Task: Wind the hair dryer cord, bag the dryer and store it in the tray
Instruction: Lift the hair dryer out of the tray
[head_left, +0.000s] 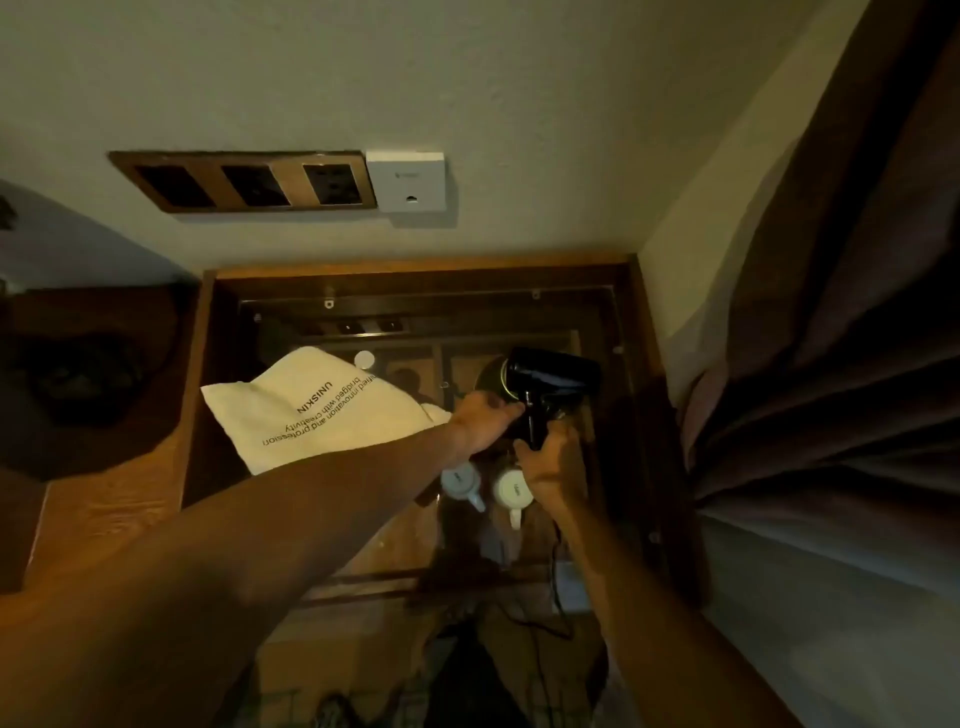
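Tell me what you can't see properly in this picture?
Head view only:
- Hair dryer handle: hidden by the right hand wrapped around it.
- Cord: its far end and plug are lost in the dark floor area.
- Two mugs: partly covered by both arms; their print is too small to read.
- Left hand fingers: whether they grip the dryer is unclear.

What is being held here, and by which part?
The black hair dryer: the right hand grips its handle, while the left hand touches the hinge below the barrel.

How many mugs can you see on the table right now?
2. One mug lies under the left wrist; the other mug sits just right of it, below the right hand. Arms may hide more.
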